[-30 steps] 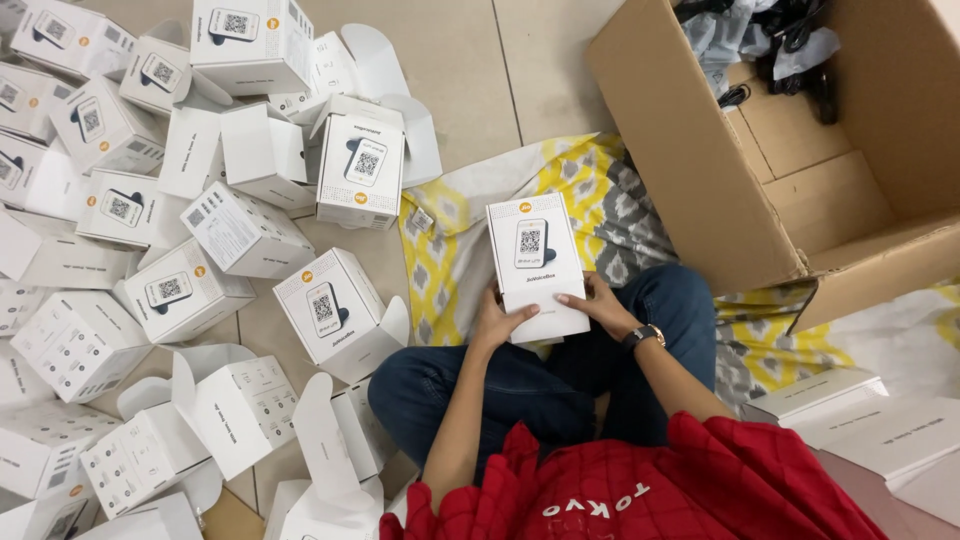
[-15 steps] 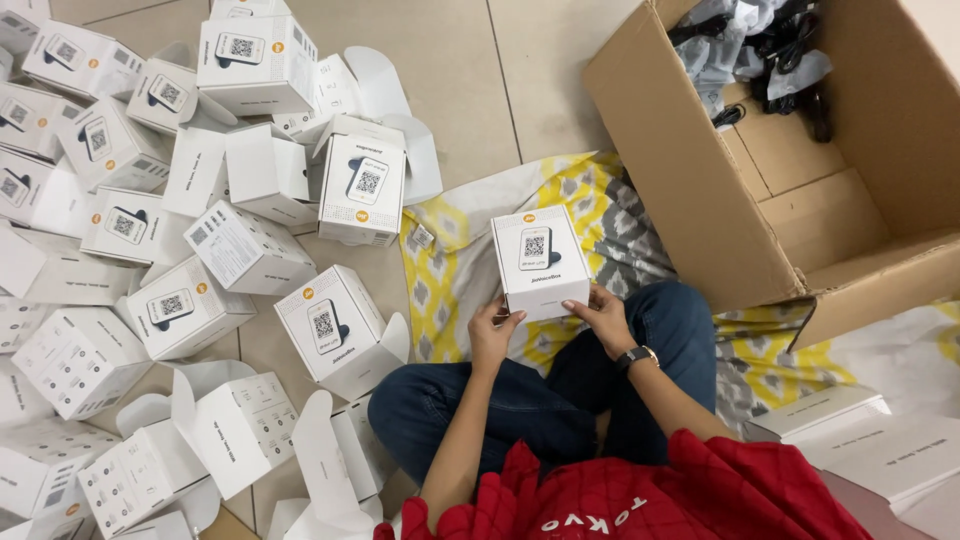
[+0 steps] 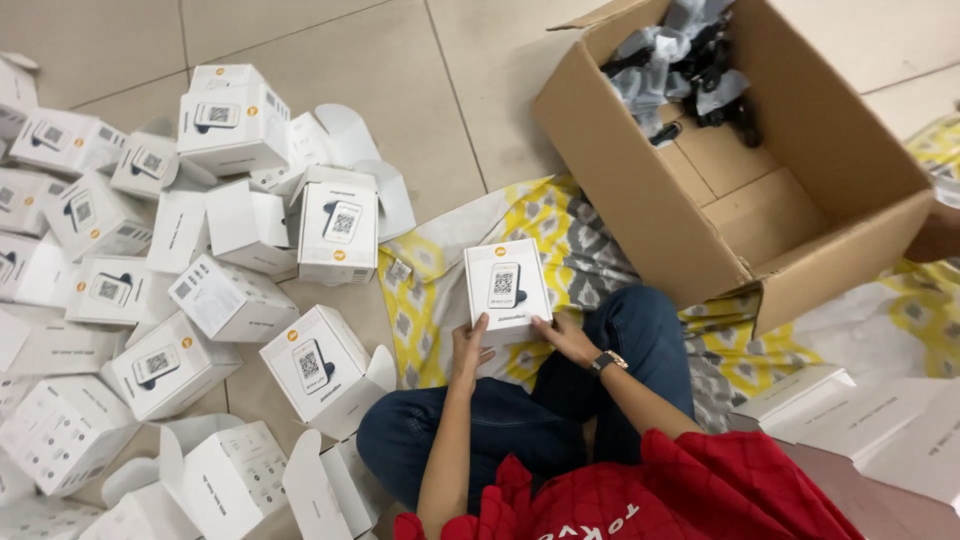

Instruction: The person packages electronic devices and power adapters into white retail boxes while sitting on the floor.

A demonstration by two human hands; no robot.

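I sit cross-legged on the floor in blue jeans and a red top. Both hands hold a small white product box (image 3: 507, 285) upright over my knees, its printed front facing up. My left hand (image 3: 468, 347) grips its lower left corner. My right hand (image 3: 566, 336), with a dark watch on the wrist, grips the lower right edge. Under my legs lies a yellow and grey patterned cloth (image 3: 425, 300).
Several identical white boxes (image 3: 230, 125) lie piled on the tiled floor to my left, some with open flaps (image 3: 235, 480). A large open cardboard carton (image 3: 640, 200) at the upper right holds dark wrapped items (image 3: 690, 70). Flat white packaging (image 3: 880, 430) lies at the lower right.
The white box stays in both hands and has come slightly lower and closer to my knees. The view has shifted a little to the right.
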